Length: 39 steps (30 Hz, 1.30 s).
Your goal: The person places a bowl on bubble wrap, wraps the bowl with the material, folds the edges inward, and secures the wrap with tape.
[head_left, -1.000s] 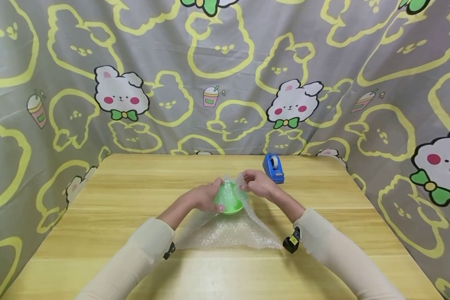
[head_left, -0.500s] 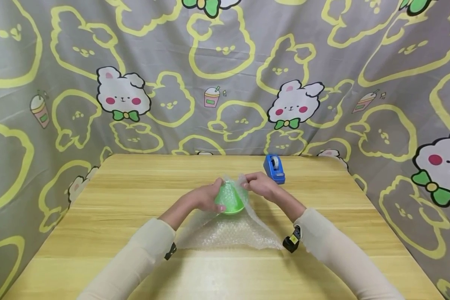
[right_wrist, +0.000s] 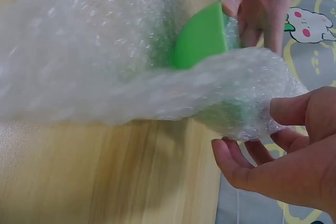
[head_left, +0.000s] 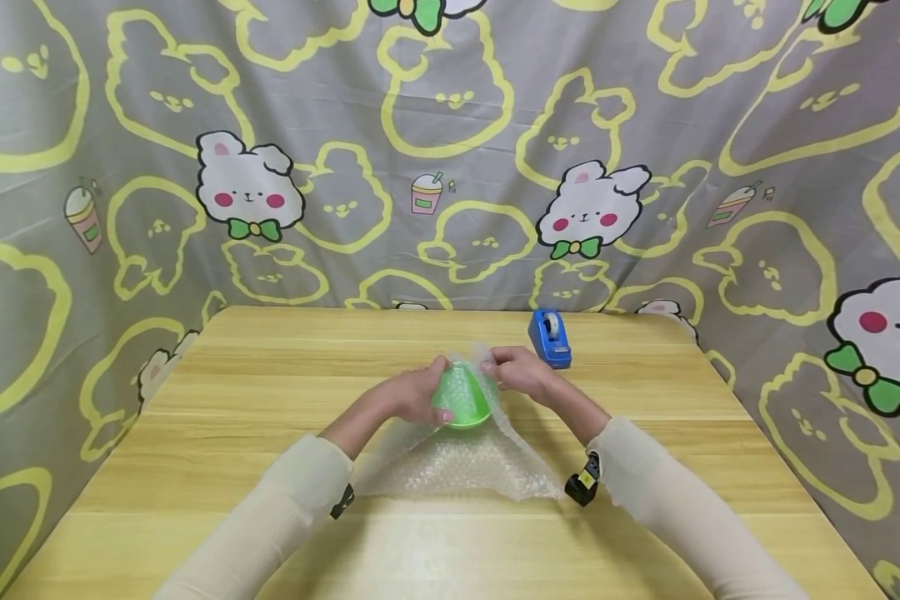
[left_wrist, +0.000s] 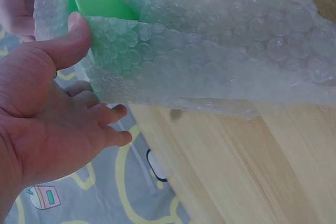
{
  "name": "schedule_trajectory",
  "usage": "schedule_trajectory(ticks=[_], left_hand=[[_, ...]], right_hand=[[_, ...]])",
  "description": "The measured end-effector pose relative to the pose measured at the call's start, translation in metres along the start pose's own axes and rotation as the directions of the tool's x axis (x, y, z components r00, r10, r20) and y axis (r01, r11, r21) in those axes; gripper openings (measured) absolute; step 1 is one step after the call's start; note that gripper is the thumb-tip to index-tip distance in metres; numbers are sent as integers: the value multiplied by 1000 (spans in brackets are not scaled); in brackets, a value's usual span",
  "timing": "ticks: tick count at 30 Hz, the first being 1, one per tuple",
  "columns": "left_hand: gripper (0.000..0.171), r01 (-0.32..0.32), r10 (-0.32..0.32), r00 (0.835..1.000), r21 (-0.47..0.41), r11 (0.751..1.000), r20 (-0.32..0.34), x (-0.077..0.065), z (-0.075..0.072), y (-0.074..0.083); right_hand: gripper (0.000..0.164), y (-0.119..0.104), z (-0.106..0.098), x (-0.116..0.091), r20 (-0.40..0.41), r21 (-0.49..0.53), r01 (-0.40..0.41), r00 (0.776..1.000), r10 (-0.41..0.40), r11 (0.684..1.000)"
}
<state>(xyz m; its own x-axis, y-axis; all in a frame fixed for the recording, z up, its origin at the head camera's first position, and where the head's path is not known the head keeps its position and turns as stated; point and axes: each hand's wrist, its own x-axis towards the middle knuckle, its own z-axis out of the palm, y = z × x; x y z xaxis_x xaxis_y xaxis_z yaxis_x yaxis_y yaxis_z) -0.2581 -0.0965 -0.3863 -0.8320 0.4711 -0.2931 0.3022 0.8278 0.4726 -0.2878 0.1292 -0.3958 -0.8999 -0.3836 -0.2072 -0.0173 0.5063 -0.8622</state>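
A green bowl (head_left: 476,406) is tilted on its side, partly covered by clear bubble wrap (head_left: 457,467) in the middle of the table. My left hand (head_left: 418,395) grips the bowl's left side through the wrap. In the left wrist view its thumb presses the wrap's edge near the bowl's rim (left_wrist: 102,2). My right hand (head_left: 523,371) pinches the wrap's gathered edge at the upper right of the bowl. In the right wrist view, the right thumb and fingers (right_wrist: 310,114) hold the folded wrap (right_wrist: 247,77) around the bowl's outside. The wrap hides much of the bowl.
Beyond my right hand, a blue tape dispenser (head_left: 550,342) stands near the back of the wooden table (head_left: 255,367). A grey patterned curtain (head_left: 465,108) encloses the back and sides. Small black cameras (head_left: 582,487) are strapped at both wrists.
Both hands keep their holds. The right hand's fingers and the pinched wrap edge have shifted very slightly to the right. The head view itself has turned a little.
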Motion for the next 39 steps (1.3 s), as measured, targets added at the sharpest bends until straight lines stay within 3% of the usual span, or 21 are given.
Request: schedule_trajectory(ticks=[8, 22, 27, 32, 39], left_hand=[[80, -18, 18, 1000, -11, 1000, -4, 0, 0, 0], [81, -65, 64, 997, -14, 998, -52, 2, 1, 0], [80, -30, 29, 999, -13, 999, -29, 2, 0, 2], [86, -24, 24, 1000, -47, 999, -10, 1, 0, 2], [107, -95, 87, 994, -136, 986, -61, -1, 4, 0]], right_hand=[[20, 1, 11, 4, -120, -137, 58, 990, -75, 989], [24, 0, 14, 6, -144, -252, 87, 981, -127, 964], [25, -1, 19, 8, -158, -278, 99, 976, -147, 955], [22, -2, 23, 10, -167, -326, 99, 973, -161, 940], [24, -3, 24, 11, -177, -347, 89, 971, -159, 934]])
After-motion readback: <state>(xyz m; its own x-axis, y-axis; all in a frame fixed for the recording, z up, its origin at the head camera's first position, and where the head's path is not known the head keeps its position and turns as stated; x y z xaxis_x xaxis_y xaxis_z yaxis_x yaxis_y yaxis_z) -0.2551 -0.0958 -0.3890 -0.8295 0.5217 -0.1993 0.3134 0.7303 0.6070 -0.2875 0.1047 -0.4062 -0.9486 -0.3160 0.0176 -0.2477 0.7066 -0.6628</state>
